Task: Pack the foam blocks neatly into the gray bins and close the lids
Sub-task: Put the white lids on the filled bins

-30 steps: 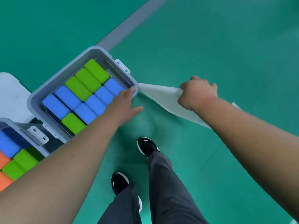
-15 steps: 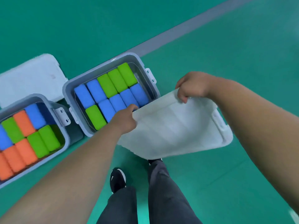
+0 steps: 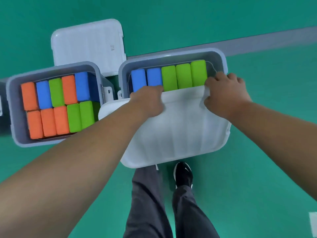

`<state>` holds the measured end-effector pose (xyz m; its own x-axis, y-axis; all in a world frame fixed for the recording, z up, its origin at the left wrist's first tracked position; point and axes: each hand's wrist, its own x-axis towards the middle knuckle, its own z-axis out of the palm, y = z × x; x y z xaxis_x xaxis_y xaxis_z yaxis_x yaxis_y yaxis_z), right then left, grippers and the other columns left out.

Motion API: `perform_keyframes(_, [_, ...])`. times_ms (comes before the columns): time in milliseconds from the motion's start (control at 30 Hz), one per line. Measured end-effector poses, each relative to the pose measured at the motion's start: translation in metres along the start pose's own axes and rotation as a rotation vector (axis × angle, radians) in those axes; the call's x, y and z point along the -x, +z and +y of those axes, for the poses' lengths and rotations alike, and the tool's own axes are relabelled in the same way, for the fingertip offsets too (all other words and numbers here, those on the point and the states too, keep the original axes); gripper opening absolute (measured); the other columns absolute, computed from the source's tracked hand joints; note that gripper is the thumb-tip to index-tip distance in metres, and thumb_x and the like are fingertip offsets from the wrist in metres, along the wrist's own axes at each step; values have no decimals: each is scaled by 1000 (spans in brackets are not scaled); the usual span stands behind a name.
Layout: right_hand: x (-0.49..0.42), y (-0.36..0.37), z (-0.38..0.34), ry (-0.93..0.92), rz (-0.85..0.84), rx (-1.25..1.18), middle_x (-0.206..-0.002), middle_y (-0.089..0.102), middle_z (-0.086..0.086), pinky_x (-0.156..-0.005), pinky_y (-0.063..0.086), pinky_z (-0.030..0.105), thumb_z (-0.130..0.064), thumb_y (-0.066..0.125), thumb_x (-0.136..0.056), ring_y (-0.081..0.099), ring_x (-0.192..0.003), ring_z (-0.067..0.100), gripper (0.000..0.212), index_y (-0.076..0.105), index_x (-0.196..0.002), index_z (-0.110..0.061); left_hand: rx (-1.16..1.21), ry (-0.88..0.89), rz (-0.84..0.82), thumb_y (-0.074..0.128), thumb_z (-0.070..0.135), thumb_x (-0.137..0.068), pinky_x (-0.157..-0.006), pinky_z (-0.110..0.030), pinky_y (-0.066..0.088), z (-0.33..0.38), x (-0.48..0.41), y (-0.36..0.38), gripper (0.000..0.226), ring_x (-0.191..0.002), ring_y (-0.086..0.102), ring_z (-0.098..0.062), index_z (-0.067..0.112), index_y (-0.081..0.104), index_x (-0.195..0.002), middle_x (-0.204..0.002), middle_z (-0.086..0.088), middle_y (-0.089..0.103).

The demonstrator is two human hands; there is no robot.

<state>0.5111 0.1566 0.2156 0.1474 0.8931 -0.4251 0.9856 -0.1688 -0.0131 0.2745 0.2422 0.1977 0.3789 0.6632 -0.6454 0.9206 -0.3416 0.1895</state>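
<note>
The white lid, held beside the gray bin half a second ago, now covers its near half, with the far row of foam blocks showing. The left hand and right hand both grip the lid's far edge, fingers curled.

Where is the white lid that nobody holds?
In the head view, the loose white lid lies on the floor, upper left, just behind the left gray bin and left of the right gray bin.

bare forearms, dark grey trousers, black shoe with white logo
</note>
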Motion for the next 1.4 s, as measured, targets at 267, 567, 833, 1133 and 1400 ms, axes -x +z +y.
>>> perform_keyframes(267, [-96,4,-26,194,-139,145,-137,46,15,-105,40,63,-12,54,-83,42,-129,40,54,47,-137,-8,115,70,158,56,10,-81,-71,-36,37,-34,-75,-1,26,-97,53,-31,19,49,-104,-104,-5,54])
perform_keyframes(567, [-158,-10,-28,373,-272,84,-138,35,17,-109,35,72,-14,56,-89,42,-132,44,62,38,-146,1,141,-356,144,64,53,-80,-119,-49,28,-96,-94,6,87,-143,31,-40,13,30,-150,-152,-16,33])
perform_keyframes(833, [-216,14,-19,421,-307,29,-142,33,15,-112,30,74,-14,51,-91,38,-138,42,61,37,-149,-1,490,-433,122,51,36,-100,-92,-50,53,-147,-117,14,54,-114,59,-39,23,28,-148,-138,-14,48])
perform_keyframes(1133, [-214,42,-3,110,-109,-183,-139,43,16,-107,41,48,-16,54,-90,47,-125,41,47,52,-136,-3,601,-633,181,47,15,-96,-94,-47,54,-136,-125,17,63,-118,58,-38,27,31,-156,-140,-8,54])
perform_keyframes(1400, [-155,85,-57,-189,-122,12,-169,9,15,-122,16,64,-38,51,-95,17,-152,45,66,32,-156,-20,554,-630,228,46,14,-101,-86,-48,58,-130,-127,15,52,-108,61,-36,25,37,-151,-129,-11,58])
